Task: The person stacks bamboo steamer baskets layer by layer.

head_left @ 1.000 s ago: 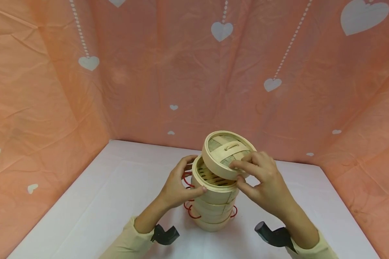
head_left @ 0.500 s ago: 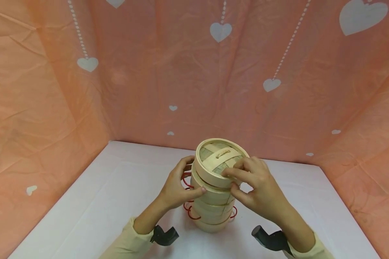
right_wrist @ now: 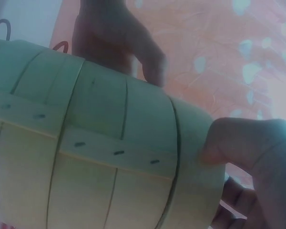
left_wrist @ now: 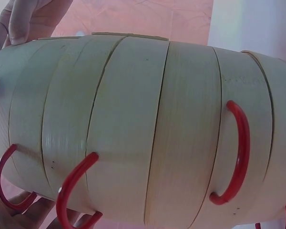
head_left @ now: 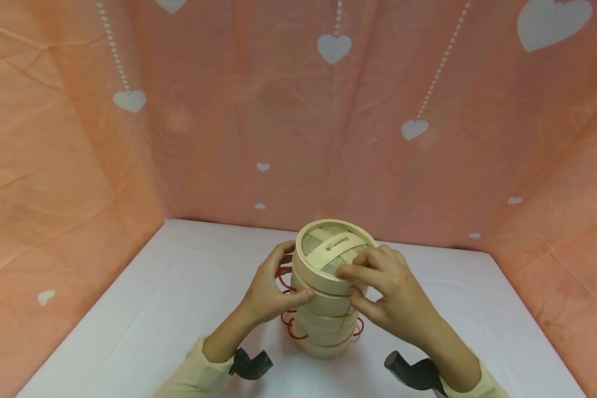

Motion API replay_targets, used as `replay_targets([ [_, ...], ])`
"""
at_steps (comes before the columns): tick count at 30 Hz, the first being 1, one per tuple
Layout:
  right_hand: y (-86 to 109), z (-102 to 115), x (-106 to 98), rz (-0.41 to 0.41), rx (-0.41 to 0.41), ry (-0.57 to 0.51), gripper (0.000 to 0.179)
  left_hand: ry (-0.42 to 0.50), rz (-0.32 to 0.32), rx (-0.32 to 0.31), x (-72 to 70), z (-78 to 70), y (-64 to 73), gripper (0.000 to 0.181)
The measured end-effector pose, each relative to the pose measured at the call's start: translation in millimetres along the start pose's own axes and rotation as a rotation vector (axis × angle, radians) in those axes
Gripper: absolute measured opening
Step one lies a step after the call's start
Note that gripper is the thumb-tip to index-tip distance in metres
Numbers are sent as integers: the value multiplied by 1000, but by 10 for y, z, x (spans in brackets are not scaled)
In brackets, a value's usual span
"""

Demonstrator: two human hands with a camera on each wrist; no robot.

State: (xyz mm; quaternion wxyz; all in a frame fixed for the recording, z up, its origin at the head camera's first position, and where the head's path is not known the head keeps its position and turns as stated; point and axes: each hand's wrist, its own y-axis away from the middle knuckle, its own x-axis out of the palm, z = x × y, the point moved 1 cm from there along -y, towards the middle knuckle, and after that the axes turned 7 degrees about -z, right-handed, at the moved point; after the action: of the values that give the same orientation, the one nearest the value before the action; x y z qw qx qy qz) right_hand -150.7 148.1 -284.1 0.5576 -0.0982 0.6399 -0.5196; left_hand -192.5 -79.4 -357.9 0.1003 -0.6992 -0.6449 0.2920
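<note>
A round bamboo steamer lid (head_left: 328,251) with a small loop on top sits over the mouth of a stack of bamboo steamer baskets (head_left: 325,329). The stack stands upright. My left hand (head_left: 270,290) grips the topmost basket from the left, thumb in front and fingers behind. On the lid's near right rim, my right hand (head_left: 390,284) pinches with thumb and fingers. Red loop handles (left_wrist: 242,152) stick out from the baskets' sides in the left wrist view. The right wrist view has the thumb of the right hand (right_wrist: 257,143) against the lid's side wall. The lid hides the inside.
The stack stands on a white tabletop (head_left: 194,265). Orange cloth (head_left: 288,121) printed with white hearts walls in the back and both sides. A black curved piece (head_left: 251,365) is strapped to each wrist.
My right hand has brought the lid down and left, from tilted over the right side to seated on the top basket. The left hand has kept its grip.
</note>
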Motion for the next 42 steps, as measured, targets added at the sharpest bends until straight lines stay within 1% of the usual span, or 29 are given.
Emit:
replay_targets([
  [8,-3,26,61,1,2,2,37,-12,0,1,-52,20,14,80],
  [15,-14,58,109,3,-12,-1,37,-28,-16,33,-94,13,32,79],
  [20,-14,88,109,11,-6,5,36,-33,-9,39,-105,3,46,78],
  [24,-13,86,100,0,-9,7,37,-25,1,44,-97,0,34,78],
  [30,-27,77,100,-32,-32,-7,43,-34,-6,60,-101,7,8,78],
  [34,-17,65,62,-36,13,-42,44,-61,-1,59,-107,17,17,79],
  [36,-13,39,22,-71,41,-73,43,-91,-2,67,-117,25,23,81],
  [38,-16,-15,-21,-153,35,-102,39,-150,-16,86,-153,30,25,82],
  [39,-19,-49,-46,-199,27,-108,36,-184,-27,106,-182,36,18,82],
  [41,-23,-131,-103,-289,6,-98,30,-246,-55,139,-261,30,-2,81],
  [42,-22,-176,-132,-328,-1,-76,28,-275,-70,153,-309,27,-18,80],
])
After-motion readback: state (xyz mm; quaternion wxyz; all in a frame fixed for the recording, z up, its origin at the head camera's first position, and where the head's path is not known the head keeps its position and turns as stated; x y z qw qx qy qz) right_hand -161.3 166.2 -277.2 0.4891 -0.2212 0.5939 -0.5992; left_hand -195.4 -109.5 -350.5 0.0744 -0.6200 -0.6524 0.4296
